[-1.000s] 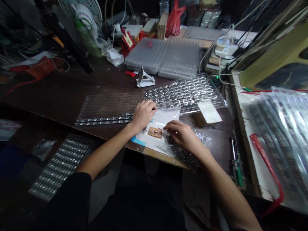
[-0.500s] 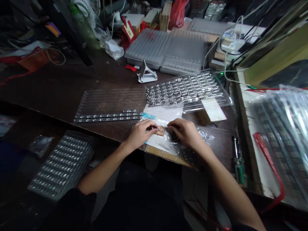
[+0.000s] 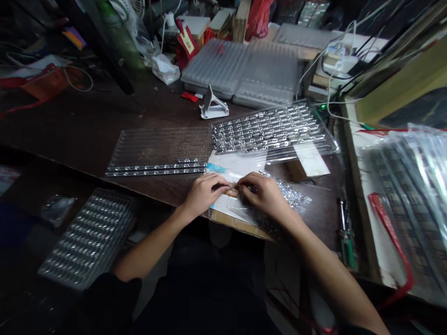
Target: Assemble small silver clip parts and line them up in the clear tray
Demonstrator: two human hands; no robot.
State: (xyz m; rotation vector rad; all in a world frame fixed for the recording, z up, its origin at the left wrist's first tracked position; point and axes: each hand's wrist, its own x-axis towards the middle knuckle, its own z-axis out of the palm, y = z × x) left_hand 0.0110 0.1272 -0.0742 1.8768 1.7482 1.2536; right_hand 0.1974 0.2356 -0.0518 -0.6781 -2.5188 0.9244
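Note:
My left hand (image 3: pixel 202 191) pinches a small shiny metal part (image 3: pixel 229 186) over a little brown block (image 3: pixel 232 192) on the white sheet. Its thumb and forefinger are closed together. My right hand (image 3: pixel 262 190) has its fingertips pressed together at the right side of the same block; whatever they hold is too small to make out. Beside and partly under the right hand lie many loose shiny bits (image 3: pixel 291 193) on clear plastic. A clear ribbed tray (image 3: pixel 157 144) to the left carries rows of metal pieces along its near edge. Another tray (image 3: pixel 265 128), behind the hands, is mostly filled with similar pieces.
Stacked clear trays (image 3: pixel 240 70) stand at the back, with a white stand (image 3: pixel 213 107) before them. A green-handled screwdriver (image 3: pixel 347 244) lies at the right. Filled trays (image 3: pixel 87 237) sit lower left, and bagged trays (image 3: pixel 412 200) at far right. A white card (image 3: pixel 310 158) rests on a block.
My right hand has moved left from above the loose bits to the small block, its fingertips now meeting beside my left hand's. The left hand stays nearly where it was.

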